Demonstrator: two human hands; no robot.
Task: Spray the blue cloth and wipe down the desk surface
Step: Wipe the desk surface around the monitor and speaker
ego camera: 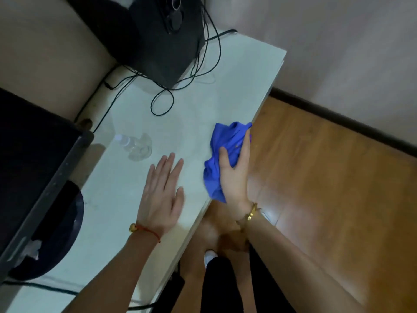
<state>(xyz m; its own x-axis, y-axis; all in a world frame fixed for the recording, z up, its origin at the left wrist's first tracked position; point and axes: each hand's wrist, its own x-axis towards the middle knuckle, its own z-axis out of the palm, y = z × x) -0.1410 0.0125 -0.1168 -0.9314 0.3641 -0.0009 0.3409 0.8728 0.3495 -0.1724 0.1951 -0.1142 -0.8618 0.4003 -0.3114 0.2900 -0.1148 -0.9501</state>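
- A black speaker box [162, 39] stands at the top centre of the frame, with a small round dark part on its upper face.
- Thin black cables [162, 102] trail from it and curl into a loop just below, in the upper middle.
- A dark monitor [33, 168] fills the left edge; its round black base [65, 224] sits under it at lower left.
- A crumpled bit of pale paper [33, 249] lies at lower left on that base.
- Brown wooden flooring [327, 188] covers the right half.
- A pale wall [338, 41] with a dark skirting board [338, 116] runs across the upper right.
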